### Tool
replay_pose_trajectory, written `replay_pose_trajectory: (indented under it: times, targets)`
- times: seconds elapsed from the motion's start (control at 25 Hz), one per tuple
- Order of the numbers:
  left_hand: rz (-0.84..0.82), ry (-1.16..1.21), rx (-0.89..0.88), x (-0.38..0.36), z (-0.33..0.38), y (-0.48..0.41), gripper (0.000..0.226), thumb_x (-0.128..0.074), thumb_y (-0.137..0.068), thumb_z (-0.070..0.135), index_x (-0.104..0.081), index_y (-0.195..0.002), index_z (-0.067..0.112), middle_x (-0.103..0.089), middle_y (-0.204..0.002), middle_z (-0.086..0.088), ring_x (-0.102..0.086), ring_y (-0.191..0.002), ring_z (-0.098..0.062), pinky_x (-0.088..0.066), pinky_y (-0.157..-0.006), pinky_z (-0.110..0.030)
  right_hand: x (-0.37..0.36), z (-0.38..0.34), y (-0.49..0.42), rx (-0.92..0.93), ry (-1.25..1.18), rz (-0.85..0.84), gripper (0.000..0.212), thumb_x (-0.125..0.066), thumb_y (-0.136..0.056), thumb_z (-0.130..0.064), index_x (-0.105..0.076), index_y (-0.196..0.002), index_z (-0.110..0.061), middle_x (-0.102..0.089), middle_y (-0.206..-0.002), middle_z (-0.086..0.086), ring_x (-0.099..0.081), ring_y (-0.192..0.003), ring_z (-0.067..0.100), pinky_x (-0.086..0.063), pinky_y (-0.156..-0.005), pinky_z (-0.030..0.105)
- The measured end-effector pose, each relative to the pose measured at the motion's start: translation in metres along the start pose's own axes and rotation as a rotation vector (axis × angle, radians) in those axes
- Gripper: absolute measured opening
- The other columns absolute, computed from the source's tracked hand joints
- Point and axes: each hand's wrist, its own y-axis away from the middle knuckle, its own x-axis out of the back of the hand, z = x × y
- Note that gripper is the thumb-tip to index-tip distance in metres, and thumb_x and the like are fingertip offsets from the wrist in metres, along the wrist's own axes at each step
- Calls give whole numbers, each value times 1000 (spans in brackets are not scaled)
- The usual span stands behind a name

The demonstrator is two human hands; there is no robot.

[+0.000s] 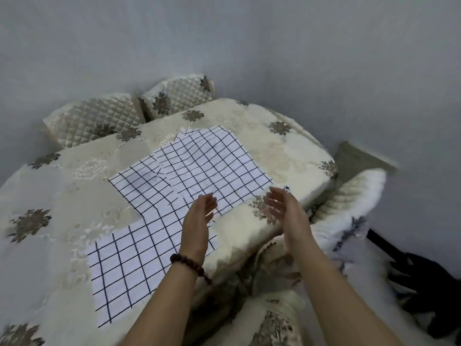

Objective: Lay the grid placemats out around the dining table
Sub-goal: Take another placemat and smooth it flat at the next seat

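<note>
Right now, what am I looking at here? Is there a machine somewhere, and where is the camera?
There is no machine. These are a person's two bare hands, filmed by one camera worn on the head, looking forward and down. The left hand, with a brown bead bracelet at the wrist, and the right hand are both open, holding nothing. On the table's cream flowered cloth lie white placemats with dark grid lines: a single near placemat and an overlapping pile in the middle.

Table [37, 191] cropped at left edge, dark object [424, 290] right, blurred
</note>
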Motion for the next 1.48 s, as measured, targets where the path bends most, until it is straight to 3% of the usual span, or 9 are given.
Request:
replay_pose_trajectory:
  times: [0.12, 0.28, 0.36, 0.64, 0.8, 1.12, 1.24, 1.36, 1.48]
  targets:
    - [-128, 24, 12, -59, 0, 4, 35, -34, -100, 35, -64, -107, 18, -67, -116, -6, -61, -112, -16, -44, -102, -39, 59, -22, 2, 74, -34, 132, 32, -33, -101, -24, -63, -102, -16, -64, -102, 5, -61, -95, 18, -47, -86, 31]
    - [-306, 44, 30, -151, -3, 17, 34, -37, -99, 34, -67, -98, 17, -69, -110, -4, -63, -107, -18, -46, -98, -38, 153, -53, 6, 134, -82, 337, 28, -36, -100, -25, -62, -100, -15, -64, -102, 7, -61, -94, 19, -47, -79, 27]
    - [-376, 40, 26, -199, -9, 25, 37, -37, -99, 37, -68, -99, 16, -69, -112, -4, -63, -109, -18, -48, -95, -36, 199, -65, 9, 146, -95, 399, 29, -36, -100, -29, -62, -98, -16, -64, -100, 5, -61, -93, 18, -48, -84, 30]
    - [-476, 27, 6, -354, -41, 51, 38, -38, -99, 38, -65, -105, 12, -66, -116, -12, -61, -112, -20, -49, -89, -34, 348, -96, -7, 175, -89, 530, 31, -36, -100, -30, -62, -100, -13, -62, -108, 11, -61, -99, 24, -48, -90, 37]
    - [-456, 47, 21, -414, -45, 58, 43, -34, -101, 33, -61, -118, 5, -66, -115, -13, -62, -110, -22, -47, -97, -38, 404, -115, -21, 159, -76, 540, 33, -37, -100, -31, -61, -108, -9, -63, -111, 13, -62, -103, 25, -48, -92, 39]
    - [-329, 44, -14, -459, -51, 24, 41, -33, -101, 34, -65, -106, 10, -68, -109, -11, -63, -108, -23, -48, -95, -39, 435, -125, -81, 135, -25, 454, 31, -38, -99, -35, -64, -98, -19, -65, -111, 10, -63, -105, 23, -50, -92, 39]
    - [-229, 39, -23, -448, -50, -3, 40, -37, -98, 41, -68, -97, 15, -70, -107, -10, -64, -106, -21, -49, -95, -40, 418, -124, -120, 110, -12, 367, 32, -38, -99, -36, -65, -99, -18, -66, -109, 10, -63, -104, 24, -50, -90, 38]
    - [-118, 80, -37, -431, -43, -32, 41, -36, -100, 35, -65, -101, 7, -69, -100, -8, -66, -97, -11, -52, -87, -30, 385, -125, -163, 94, -14, 258, 35, -38, -99, -33, -65, -106, -12, -66, -108, 11, -63, -100, 22, -49, -90, 39]
    - [-18, 91, -67, -412, -38, -65, 42, -36, -100, 38, -66, -104, 9, -68, -112, -13, -63, -109, -19, -48, -96, -39, 346, -125, -206, 87, -19, 164, 32, -40, -99, -30, -66, -104, -12, -66, -104, 9, -62, -95, 20, -49, -89, 38]
